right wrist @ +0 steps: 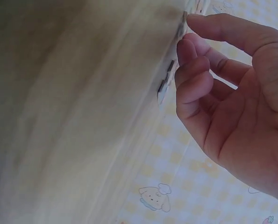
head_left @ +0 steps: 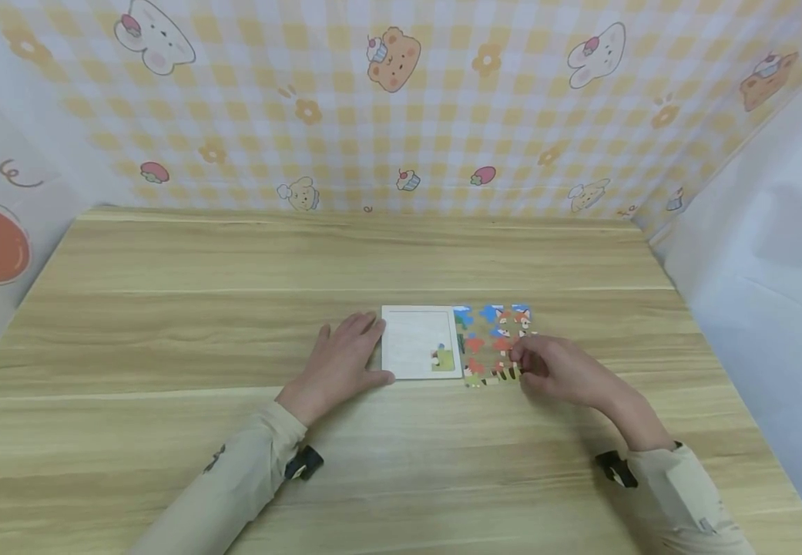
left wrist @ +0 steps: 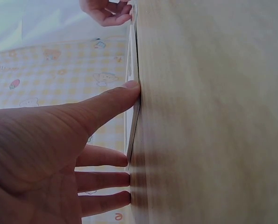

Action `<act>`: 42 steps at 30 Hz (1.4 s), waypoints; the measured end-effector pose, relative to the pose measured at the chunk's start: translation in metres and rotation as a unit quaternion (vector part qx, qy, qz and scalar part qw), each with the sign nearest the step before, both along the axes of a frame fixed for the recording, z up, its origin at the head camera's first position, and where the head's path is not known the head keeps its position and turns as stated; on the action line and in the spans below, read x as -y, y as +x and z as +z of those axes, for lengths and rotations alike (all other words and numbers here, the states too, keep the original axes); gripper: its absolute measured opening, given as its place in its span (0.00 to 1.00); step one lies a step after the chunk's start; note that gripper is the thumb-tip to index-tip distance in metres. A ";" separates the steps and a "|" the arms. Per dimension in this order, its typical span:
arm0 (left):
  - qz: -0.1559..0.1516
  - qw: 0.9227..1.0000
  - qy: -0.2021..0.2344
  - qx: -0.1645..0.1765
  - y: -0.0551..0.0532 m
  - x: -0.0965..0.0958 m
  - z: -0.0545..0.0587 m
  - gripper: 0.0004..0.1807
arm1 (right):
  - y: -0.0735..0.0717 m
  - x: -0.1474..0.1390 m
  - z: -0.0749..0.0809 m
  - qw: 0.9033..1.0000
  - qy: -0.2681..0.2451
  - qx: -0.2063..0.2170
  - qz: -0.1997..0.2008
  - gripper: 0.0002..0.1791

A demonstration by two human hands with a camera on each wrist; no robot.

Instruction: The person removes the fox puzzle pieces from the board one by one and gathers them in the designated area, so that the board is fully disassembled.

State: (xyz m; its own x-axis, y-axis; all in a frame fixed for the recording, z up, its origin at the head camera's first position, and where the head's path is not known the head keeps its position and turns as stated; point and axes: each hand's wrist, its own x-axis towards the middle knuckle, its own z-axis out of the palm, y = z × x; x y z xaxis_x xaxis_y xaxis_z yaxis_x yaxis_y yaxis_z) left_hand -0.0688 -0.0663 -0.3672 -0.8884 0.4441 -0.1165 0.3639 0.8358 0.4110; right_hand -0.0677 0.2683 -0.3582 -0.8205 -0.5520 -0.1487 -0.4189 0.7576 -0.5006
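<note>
A white puzzle tray lies flat on the table, with one green puzzle piece in its lower right corner. My left hand rests at the tray's left side; its fingers are straight, and the thumb touches the near edge. Beside the tray on the right, several loose puzzle pieces lie in rows, with blue, red and fox-face prints. Over the right side of these rows, my right hand pinches at a puzzle piece with thumb and forefinger. The fingers hide most of that piece; the other fingers curl in.
The wood-grain table stretches around the tray. A yellow checked cloth with cartoon prints hangs behind it, and pale sheets stand on both sides. Dark wrist straps sit at both cuffs.
</note>
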 end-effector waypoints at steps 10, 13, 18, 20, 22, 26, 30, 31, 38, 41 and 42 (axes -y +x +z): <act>-0.002 1.000 -0.002 -0.005 0.000 0.000 -0.001 0.44 | -0.011 0.014 0.011 0.999 -0.005 -0.046 0.000 0.08; -0.002 1.000 -0.002 -0.006 0.000 0.000 -0.001 0.44 | -0.016 0.026 0.015 0.999 -0.005 -0.046 0.015 0.07; -0.001 1.000 -0.003 -0.008 0.000 0.000 -0.001 0.44 | -0.021 0.050 0.019 0.997 -0.002 -0.059 0.047 0.07; 0.000 1.000 -0.003 -0.007 0.000 0.000 -0.001 0.44 | -0.023 0.059 0.019 0.996 -0.004 -0.069 0.063 0.10; 0.000 1.000 -0.003 -0.007 0.000 0.000 -0.001 0.44 | -0.024 0.065 0.017 0.995 -0.003 -0.071 0.075 0.12; 0.000 1.000 -0.002 -0.006 -0.001 0.000 -0.001 0.44 | -0.024 0.077 0.015 0.996 0.011 -0.051 0.077 0.16; -0.001 1.000 -0.002 -0.003 -0.001 0.000 0.000 0.44 | -0.023 0.085 0.014 0.997 0.022 -0.028 0.070 0.16; -0.001 1.000 -0.001 -0.003 -0.001 0.000 0.000 0.44 | -0.023 0.087 0.013 0.997 0.024 -0.025 0.068 0.17; 0.000 1.000 0.001 -0.001 -0.001 0.000 0.000 0.44 | -0.020 0.094 0.009 0.996 0.050 -0.039 0.067 0.17; 0.000 1.000 0.001 -0.003 -0.001 0.000 0.000 0.44 | -0.018 0.095 0.009 0.994 0.063 -0.050 0.070 0.17; 0.000 1.000 0.000 -0.003 -0.001 0.000 0.000 0.44 | -0.017 0.095 0.009 0.994 0.066 -0.052 0.069 0.17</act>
State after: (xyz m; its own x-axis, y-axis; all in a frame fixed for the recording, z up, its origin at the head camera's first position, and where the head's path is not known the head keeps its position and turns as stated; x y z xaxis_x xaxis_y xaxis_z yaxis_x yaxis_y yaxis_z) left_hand -0.0702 -0.0662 -0.3675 -0.8889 0.4445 -0.1110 0.3666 0.8354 0.4096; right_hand -0.0848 0.1729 -0.3490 -0.7533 -0.6412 -0.1459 -0.5672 0.7459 -0.3492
